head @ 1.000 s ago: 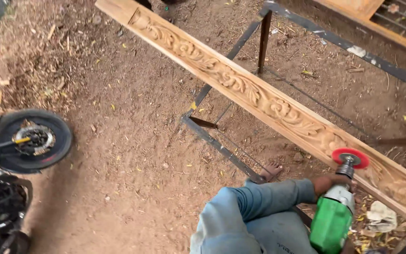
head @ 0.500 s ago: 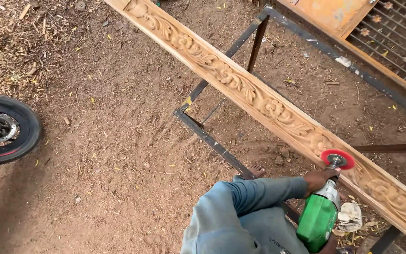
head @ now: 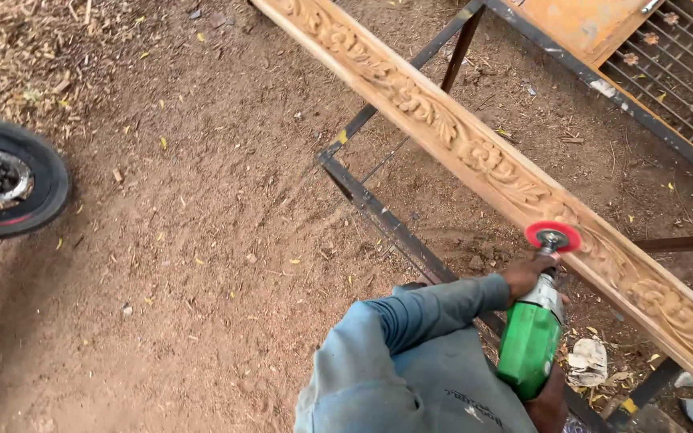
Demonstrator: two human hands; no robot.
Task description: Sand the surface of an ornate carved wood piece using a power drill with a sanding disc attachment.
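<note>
Green handheld power drill (head: 529, 349) with red round brush wheel (head: 553, 236) touching the near edge of long carved wooden beam (head: 475, 152), towards its right end. Left hand (head: 527, 274) wrapped around drill neck; right hand (head: 549, 402) gripping rear. Beam lying across black metal frame (head: 378, 218). Motorcycle wheel (head: 6, 188) far left on dirt.

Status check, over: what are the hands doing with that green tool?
Left hand grips the grinder at its neck; right hand holds its rear. Red disc on the carved beam. Nothing in the way.
</note>
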